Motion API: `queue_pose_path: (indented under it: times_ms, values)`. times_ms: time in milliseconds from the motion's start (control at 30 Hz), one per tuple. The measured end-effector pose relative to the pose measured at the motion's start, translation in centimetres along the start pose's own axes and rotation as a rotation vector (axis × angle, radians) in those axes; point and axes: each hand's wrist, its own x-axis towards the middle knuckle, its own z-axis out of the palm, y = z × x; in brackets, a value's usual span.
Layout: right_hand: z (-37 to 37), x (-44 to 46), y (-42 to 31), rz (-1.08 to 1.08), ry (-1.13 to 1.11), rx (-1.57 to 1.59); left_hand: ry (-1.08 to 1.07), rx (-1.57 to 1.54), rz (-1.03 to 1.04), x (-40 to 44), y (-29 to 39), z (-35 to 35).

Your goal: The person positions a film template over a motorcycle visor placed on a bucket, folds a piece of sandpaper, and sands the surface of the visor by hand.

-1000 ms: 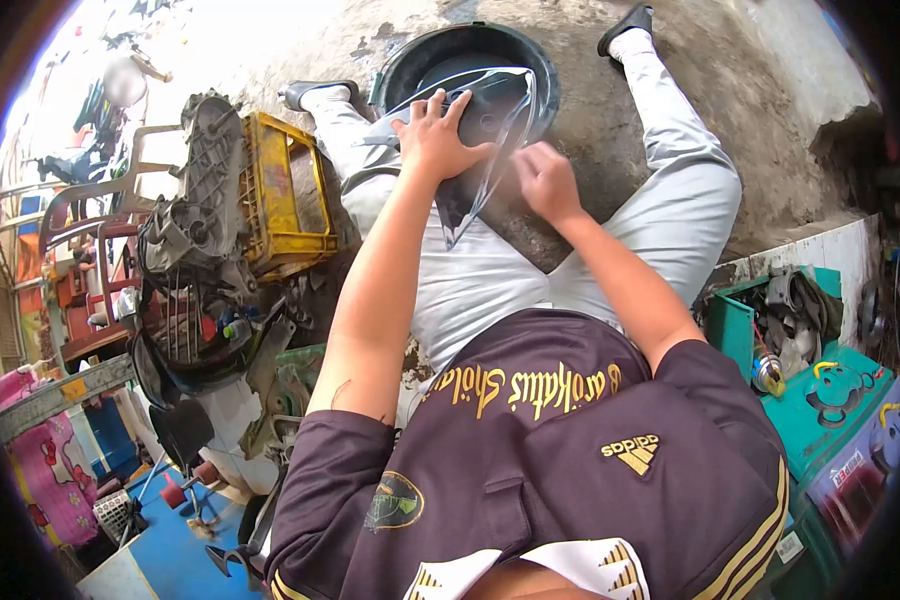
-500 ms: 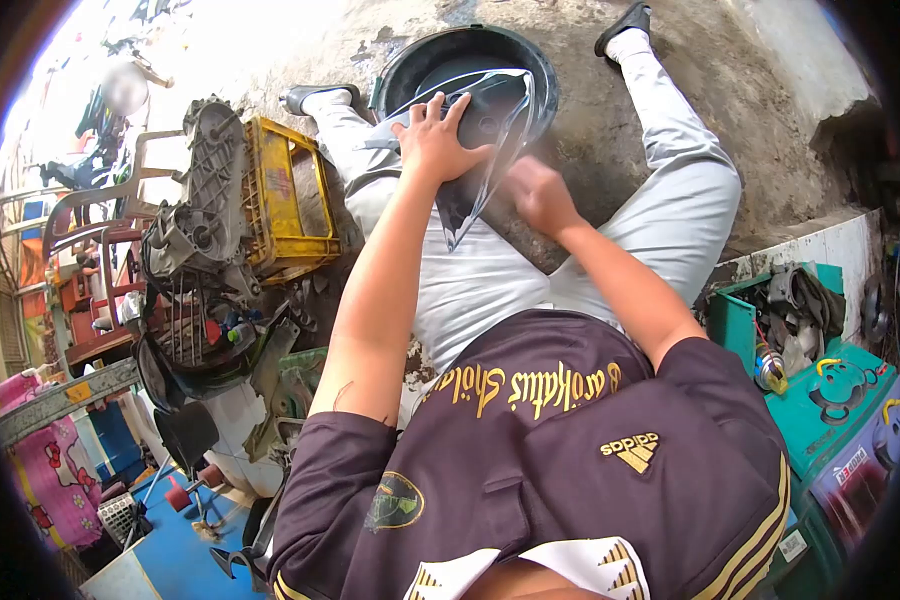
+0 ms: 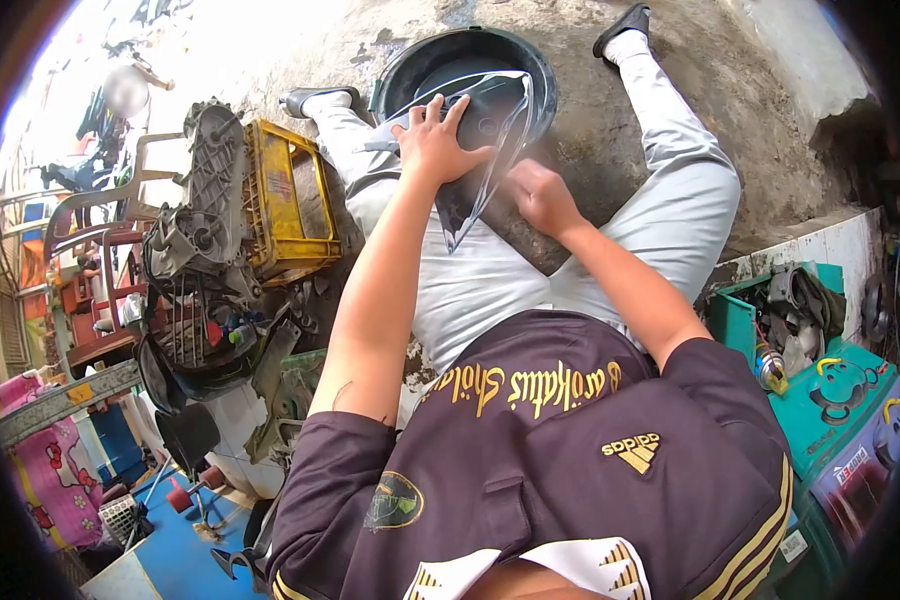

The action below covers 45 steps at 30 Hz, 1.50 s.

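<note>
My left hand (image 3: 432, 145) presses on a dark, glossy angular panel (image 3: 460, 200), with its fingers spread. It looks like a vehicle body panel, with a pale edge along the right side. The panel leans from a round black basin (image 3: 545, 110) down to my lap between my legs. Just right of the panel's edge, my right hand (image 3: 548, 203) is closed like a fist and slightly blurred. What its fingers hold, if anything, is hidden, and I cannot tell whether it touches the panel.
To the left stand a yellow crate (image 3: 295, 200), a grey metal engine casing (image 3: 210, 190) and a brown chair (image 3: 100, 215). At right sit a green toolbox (image 3: 830, 390) and a spray can (image 3: 770, 370). My legs in light trousers (image 3: 670, 200) spread around the basin.
My right hand has shifted slightly and is less blurred. My left hand and the panel stay put.
</note>
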Motion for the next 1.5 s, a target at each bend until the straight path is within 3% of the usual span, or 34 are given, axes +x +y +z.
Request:
queue_pose_path:
  times_ms: [133, 300, 367, 400, 467, 500, 667, 733, 800, 833, 967, 1200, 1233, 1333, 1400, 1500]
  values:
    - [0.0, 0.3, 0.1, 0.064, 0.058, -0.04, 0.003, -0.006, -0.004, -0.2, 0.0, -0.1]
    - [-0.2, 0.0, -0.4, -0.045, -0.069, -0.031, -0.007, 0.004, -0.003, -0.1, 0.1, -0.3]
    - [0.1, 0.6, 0.2, 0.092, 0.134, -0.061, -0.012, -0.008, -0.01, -0.1, 0.1, -0.3]
    - [0.1, 0.4, 0.1, 0.092, 0.133, -0.062, -0.012, -0.009, -0.01, -0.1, 0.1, -0.3]
    - [-0.1, -0.2, 0.0, -0.119, -0.089, -0.045, -0.025, 0.0, -0.006, 0.0, 0.1, -0.4]
    - [-0.2, -0.1, 0.1, -0.119, -0.087, -0.046, -0.024, 0.0, -0.004, 0.1, 0.1, -0.3]
    - [-0.5, 0.6, 0.0, 0.029, 0.01, -0.039, 0.014, 0.011, 0.011, 0.0, 0.0, 0.0]
    - [-0.5, 0.3, -0.2, -0.049, -0.079, -0.014, 0.012, 0.016, 0.017, 0.1, -0.1, 0.1]
    - [-0.4, 0.2, -0.2, -0.011, -0.032, -0.064, 0.008, 0.021, 0.017, 0.0, 0.0, 0.1]
    - [-0.2, 0.9, 0.2, 0.108, 0.086, -0.053, 0.013, 0.016, 0.02, 0.0, 0.0, 0.0]
    - [-0.4, 0.3, -0.4, -0.004, -0.085, 0.004, 0.007, 0.007, 0.019, 0.1, -0.1, 0.0]
    - [-0.4, 0.7, -0.2, 0.093, -0.023, -0.025, 0.01, -0.007, 0.023, 0.1, -0.2, 0.1]
    - [-0.6, 0.2, -0.5, -0.003, -0.121, -0.006, -0.004, -0.003, 0.025, 0.2, -0.3, -0.1]
    - [-1.0, 0.3, -0.1, -0.019, -0.119, -0.072, -0.03, 0.005, 0.033, 0.4, -0.2, 0.1]
    - [-1.0, 1.4, 0.4, 0.113, 0.098, -0.06, -0.036, 0.009, 0.026, 0.5, -0.4, 0.0]
    - [-0.8, 0.7, -0.3, 0.072, -0.03, -0.017, -0.058, 0.023, 0.031, 0.6, -0.3, -0.1]
